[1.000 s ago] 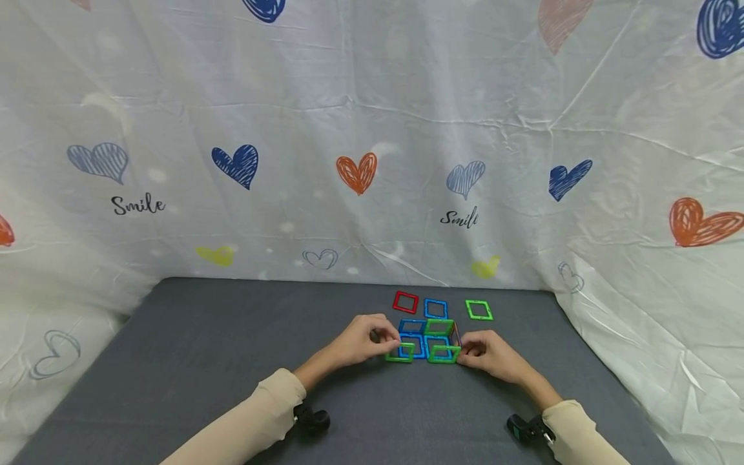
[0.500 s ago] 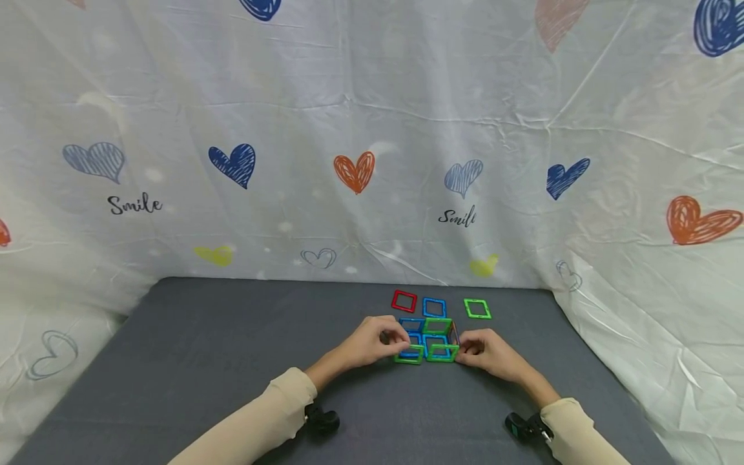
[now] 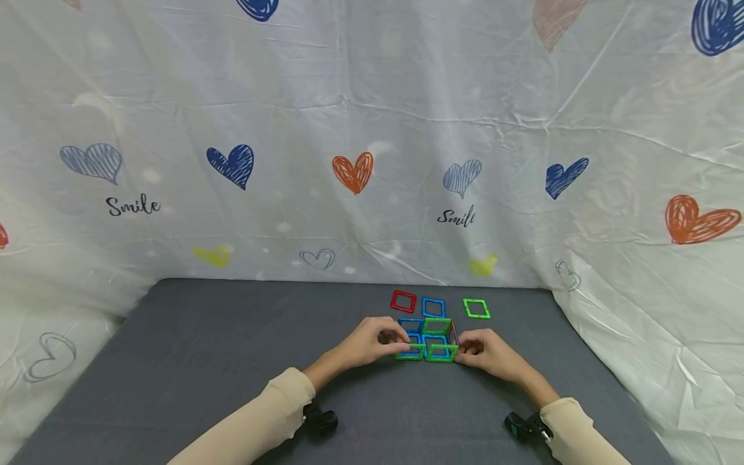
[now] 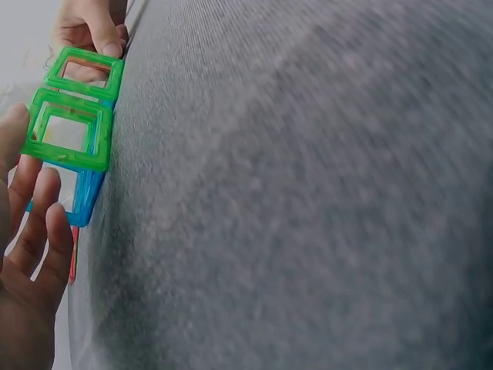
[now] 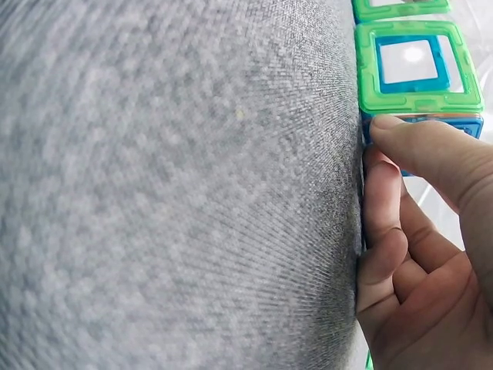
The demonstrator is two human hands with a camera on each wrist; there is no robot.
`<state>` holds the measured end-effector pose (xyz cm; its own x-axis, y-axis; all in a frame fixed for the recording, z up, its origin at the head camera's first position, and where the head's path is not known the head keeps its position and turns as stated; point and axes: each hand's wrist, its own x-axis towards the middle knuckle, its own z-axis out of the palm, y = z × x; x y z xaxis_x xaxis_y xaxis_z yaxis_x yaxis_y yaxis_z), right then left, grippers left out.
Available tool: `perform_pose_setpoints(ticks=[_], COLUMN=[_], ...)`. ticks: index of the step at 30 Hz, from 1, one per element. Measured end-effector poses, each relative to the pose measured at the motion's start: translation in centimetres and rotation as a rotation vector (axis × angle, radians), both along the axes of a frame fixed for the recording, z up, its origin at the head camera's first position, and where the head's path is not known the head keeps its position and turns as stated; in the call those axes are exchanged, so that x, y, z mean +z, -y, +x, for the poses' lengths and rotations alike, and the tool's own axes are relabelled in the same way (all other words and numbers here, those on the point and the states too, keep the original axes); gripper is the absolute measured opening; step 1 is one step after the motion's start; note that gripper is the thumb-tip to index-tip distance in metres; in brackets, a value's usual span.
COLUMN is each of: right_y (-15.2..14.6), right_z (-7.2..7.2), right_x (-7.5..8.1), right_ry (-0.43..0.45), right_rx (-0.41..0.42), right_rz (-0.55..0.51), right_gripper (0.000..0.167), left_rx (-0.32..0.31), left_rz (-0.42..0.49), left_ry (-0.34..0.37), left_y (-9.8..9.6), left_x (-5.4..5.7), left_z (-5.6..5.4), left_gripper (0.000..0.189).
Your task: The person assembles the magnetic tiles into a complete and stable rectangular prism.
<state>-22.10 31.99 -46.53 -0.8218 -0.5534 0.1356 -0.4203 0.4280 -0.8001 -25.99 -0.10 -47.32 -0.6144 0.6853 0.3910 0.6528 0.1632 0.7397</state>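
Note:
In the head view my left hand (image 3: 372,339) pinches the left edge of an upright green magnetic tile (image 4: 100,142), its thumb and index finger at the frame. That tile stands at the front left of a box of square magnetic tiles, beside a second green front tile (image 5: 420,102). Blue tiles form the base, with a blue tile (image 3: 410,320) and a green tile (image 3: 436,319) upright behind. My right hand (image 3: 491,354) holds the box's lower right corner, thumb against the side tile. Its index fingertip is hidden behind the thumb in the right wrist view.
Behind the box lie loose square tiles: a red tile (image 3: 395,300), a blue tile (image 3: 433,316) and a green tile (image 3: 476,316). They rest on a dark grey cloth-covered table (image 3: 261,336). A white curtain (image 3: 279,194) printed with hearts hangs along the far edge.
My left hand has moved right with the green tile, bringing it in line along the box's front left, beside the other green tile. My right hand has stayed at the corner.

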Motion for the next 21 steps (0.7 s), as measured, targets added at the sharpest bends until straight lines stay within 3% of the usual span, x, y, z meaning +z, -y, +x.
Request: perform_pose_setpoints(ticks=[11, 21], right_y=[0.09, 0.04], right_z=[0.12, -0.09], right_x=[0.16, -0.28], right_ry=[-0.006, -0.004], right_rx=[0.004, -0.018], right_rz=[-0.007, 0.019], right_gripper=[0.007, 0.009], left_rx=[-0.011, -0.002], left_rz=[-0.056, -0.049], left_ry=[0.093, 0.104], left_y=[0.65, 0.38], left_x=[0.02, -0.11], left_z=[0.27, 0.24], left_gripper=[0.021, 0.021])
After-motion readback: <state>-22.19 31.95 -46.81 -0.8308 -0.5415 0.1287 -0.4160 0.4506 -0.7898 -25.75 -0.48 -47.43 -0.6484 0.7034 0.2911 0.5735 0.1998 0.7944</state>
